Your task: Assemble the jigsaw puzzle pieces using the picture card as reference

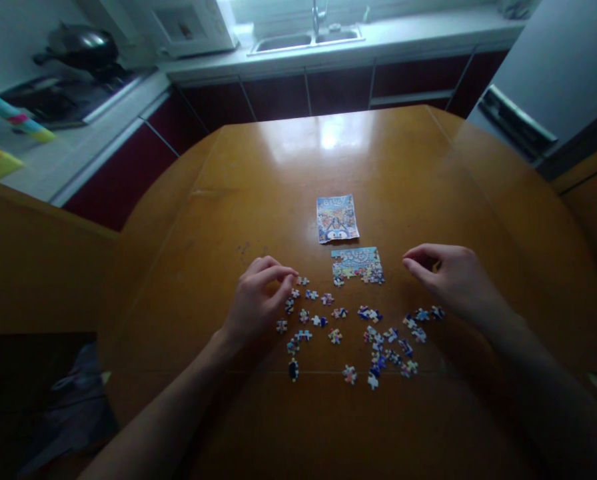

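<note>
On the table lies a partly joined jigsaw puzzle (361, 260), its upper rows together and its lower edge ragged. Behind it is a creased picture sheet (336, 220) with a similar printed design. My left hand (261, 297) is left of the loose puzzle pieces (312, 295), thumb and forefinger drawn together close by a piece (303, 281) at the group's upper left. To the right of the joined part hovers my right hand (446, 273), its thumb and forefinger nearly meeting in a pinch. Whether either pinch holds anything is too small to make out.
Several more pieces (378, 360) are scattered toward me on the brown wooden table (258, 193). Beyond the table stand a counter with a sink (283, 43), a microwave (188, 27) and a stove with a dark pan (81, 47). A fridge (568, 80) is at right.
</note>
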The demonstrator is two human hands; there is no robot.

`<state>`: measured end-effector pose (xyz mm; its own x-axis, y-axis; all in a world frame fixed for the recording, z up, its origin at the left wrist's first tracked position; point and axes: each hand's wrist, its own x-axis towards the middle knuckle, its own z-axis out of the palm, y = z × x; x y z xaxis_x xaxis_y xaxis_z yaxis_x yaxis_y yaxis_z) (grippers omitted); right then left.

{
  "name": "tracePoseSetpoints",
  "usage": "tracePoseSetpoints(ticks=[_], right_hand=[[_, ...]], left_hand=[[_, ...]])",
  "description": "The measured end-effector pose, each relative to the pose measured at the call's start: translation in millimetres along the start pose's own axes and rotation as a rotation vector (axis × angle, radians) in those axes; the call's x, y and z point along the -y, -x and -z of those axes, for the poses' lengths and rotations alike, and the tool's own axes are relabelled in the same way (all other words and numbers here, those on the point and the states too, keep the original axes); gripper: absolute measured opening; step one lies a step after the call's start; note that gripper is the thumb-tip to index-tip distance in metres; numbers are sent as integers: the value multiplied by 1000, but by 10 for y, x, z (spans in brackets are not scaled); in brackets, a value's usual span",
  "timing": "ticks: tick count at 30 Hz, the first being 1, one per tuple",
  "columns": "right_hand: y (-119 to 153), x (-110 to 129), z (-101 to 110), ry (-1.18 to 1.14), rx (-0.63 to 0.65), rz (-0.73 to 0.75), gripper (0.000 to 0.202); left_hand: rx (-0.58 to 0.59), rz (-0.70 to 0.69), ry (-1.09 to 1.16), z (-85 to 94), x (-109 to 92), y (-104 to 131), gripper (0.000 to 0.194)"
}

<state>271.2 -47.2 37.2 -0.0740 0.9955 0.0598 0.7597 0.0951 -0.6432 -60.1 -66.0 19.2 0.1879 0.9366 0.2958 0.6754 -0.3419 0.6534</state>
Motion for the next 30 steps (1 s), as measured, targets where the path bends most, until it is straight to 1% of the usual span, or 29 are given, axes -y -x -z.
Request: tracePoseSetpoints(ticks=[5,11,13,19,25,30], right_hand=[[9,-9,-66,23,41,-24,17],[13,-50,-121,58,53,-19,17],[10,-57,-122,60,54,-11,17],[6,-61,-106,72,61,-26,19],[1,-52,-93,74,67,-48,19],[1,-45,-93,73,62,-51,19]], left_hand=[[41,61,4,-3,0,1,19],[-3,103,-56,35,127,-32,19],[0,114,-71,34,151,-33,19],[57,106,-80,14,146,-20,12],[101,52,-52,35,142,-17,8],[132,23,-57,52,100,-5,8]])
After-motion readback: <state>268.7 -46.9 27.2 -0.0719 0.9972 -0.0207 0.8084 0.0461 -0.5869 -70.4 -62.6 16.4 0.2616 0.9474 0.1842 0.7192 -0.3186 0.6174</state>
